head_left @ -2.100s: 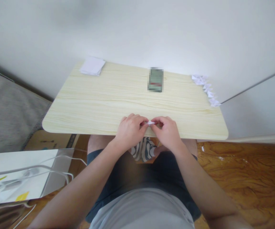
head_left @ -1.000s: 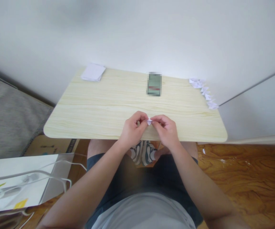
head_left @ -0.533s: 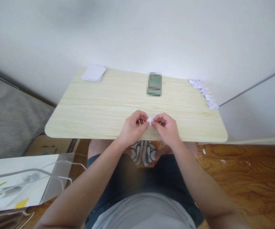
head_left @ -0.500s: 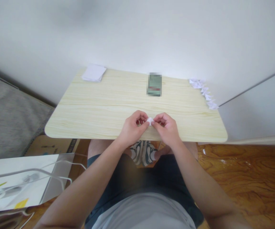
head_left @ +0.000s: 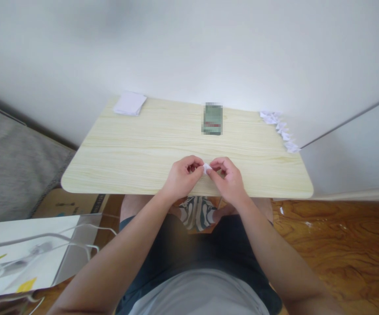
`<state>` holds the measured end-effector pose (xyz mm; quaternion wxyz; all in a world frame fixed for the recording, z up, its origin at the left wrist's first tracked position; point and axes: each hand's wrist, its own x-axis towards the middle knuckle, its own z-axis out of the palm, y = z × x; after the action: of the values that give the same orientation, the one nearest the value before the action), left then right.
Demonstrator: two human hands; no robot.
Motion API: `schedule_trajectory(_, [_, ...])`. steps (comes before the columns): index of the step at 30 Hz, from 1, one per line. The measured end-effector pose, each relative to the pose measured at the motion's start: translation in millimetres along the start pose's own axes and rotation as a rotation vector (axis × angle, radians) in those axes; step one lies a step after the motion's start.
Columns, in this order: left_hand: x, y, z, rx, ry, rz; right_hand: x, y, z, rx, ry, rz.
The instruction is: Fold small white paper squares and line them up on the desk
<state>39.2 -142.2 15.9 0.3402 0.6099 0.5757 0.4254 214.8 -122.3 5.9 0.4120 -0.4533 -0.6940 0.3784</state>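
- Pale wood-grain table (head_left: 127, 162) is seen across the middle; beneath its near edge two patterned shoes (head_left: 205, 213) are made out; to the right, one clear white scrap (head_left: 282, 211) is noted on the brown floor (head_left: 340, 245), fainter specks uncounted.
- Two hands are held just inside the near edge; by the left hand (head_left: 184, 177) one end of a small white paper piece (head_left: 206, 168) is pinched between thumb and fingers; by the right hand (head_left: 227, 177) the other end is pinched likewise.
- One piece is held, between the fingertips; contact with the table cannot be told.
- Change noted: a thin, pointed sliver was shown about two seconds ago; a more compact shape is shown now; progress in the shaping is judged from this, though creases are too small to be read.
- Farther off, one pixelated greenish object (head_left: 212, 119) is found mid-table; it is left untouched.
- At the far left corner, one stack of white paper (head_left: 129, 103) is seen; sheets cannot be counted.
- Along the far right edge, one row of folded white pieces (head_left: 282, 130) is seen; several overlap, so no exact count is given.
- Behind all, one pale wall (head_left: 189, 52).
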Motion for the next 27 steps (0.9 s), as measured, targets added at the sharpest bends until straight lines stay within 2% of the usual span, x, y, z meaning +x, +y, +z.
schedule_trajectory(5, [-1.0,-0.8,-0.9,-0.035,-0.003,0.009,5.5,0.0,-2.9,-0.077,-0.116,0.022])
schedule_trajectory(12, [-3.1,-0.2,-2.2,-0.033,0.036,0.02,11.0,5.4,-7.0,-0.125,-0.169,-0.021])
schedule_trajectory(18, [-3.5,-1.1,-4.1,0.02,0.029,0.143,10.4,5.3,-9.6,-0.111,-0.212,-0.129])
schedule_trajectory(21, [-2.3,-4.9,-3.7,0.025,0.027,0.185,10.3,6.0,-8.4,-0.095,-0.201,-0.149])
schedule_trajectory(27, [8.4,-9.3,-2.0,0.125,0.087,0.254,20.3,11.6,-4.0,-0.071,-0.095,-0.089])
